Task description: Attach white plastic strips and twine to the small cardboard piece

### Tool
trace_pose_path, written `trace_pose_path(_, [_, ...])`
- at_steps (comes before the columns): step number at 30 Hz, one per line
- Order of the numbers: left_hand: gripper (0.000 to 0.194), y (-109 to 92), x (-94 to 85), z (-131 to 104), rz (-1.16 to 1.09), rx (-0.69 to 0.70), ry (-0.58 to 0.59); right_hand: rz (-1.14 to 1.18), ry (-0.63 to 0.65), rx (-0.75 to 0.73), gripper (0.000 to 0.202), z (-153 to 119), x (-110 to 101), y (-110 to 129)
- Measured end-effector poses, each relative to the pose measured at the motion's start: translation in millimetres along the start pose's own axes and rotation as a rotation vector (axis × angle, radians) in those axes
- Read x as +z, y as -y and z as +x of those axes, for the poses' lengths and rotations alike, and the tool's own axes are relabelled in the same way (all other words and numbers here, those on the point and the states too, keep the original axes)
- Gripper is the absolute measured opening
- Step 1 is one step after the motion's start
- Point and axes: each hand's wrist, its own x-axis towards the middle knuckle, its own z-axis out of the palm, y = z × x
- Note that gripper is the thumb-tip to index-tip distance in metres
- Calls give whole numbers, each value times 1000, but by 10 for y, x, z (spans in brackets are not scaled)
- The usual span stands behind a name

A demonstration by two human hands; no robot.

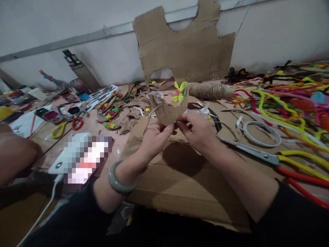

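A small curved piece of cardboard (pixel 168 111) is held up over the cardboard sheet (pixel 205 192) on the table. My left hand (pixel 155 139) grips its lower edge between thumb and fingers. Beside it, my right hand (pixel 196 132) is pinched at the same lower edge, close to the left thumb; whatever its fingertips hold is too small to make out. A yellow flower with a pink centre (pixel 180 92) shows just behind the piece's right tip. The twine roll (pixel 205 91) lies behind the hands.
Large scissors (pixel 266 156) and a tape ring (pixel 262 133) lie at right, before colourful pipe cleaners (pixel 290 103). Twine-covered shapes (pixel 123 106), a phone (pixel 89 161) and paint cups (pixel 53 116) are at left. Another person's arm (pixel 16 151) reaches in. Cut cardboard (pixel 185 51) leans on the wall.
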Motion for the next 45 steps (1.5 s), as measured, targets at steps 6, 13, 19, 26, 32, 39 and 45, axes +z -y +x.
trace_pose_path(6, [21,-24,-2,-8,5,50,21,30,-13,-16,15,-11,14,-6])
trace_pose_path(13, [23,-10,-5,-8,50,45,9,3,-1,13,15,-17,11,4])
trace_pose_path(19, [20,-26,-5,-23,34,60,12,-5,-7,2,16,-10,-10,26])
trace_pose_path(26, [20,-26,-9,-11,51,47,26,-3,-14,-8,15,-12,-21,37])
trace_pose_path(32, [24,-22,-11,-7,103,60,14,-5,-14,8,16,-9,-7,41])
trace_pose_path(39, [27,7,-18,11,59,44,30,16,-21,0,17,-13,-2,26])
trace_pose_path(45, [29,68,-13,32,71,62,46,-24,-36,-48,15,-20,4,17])
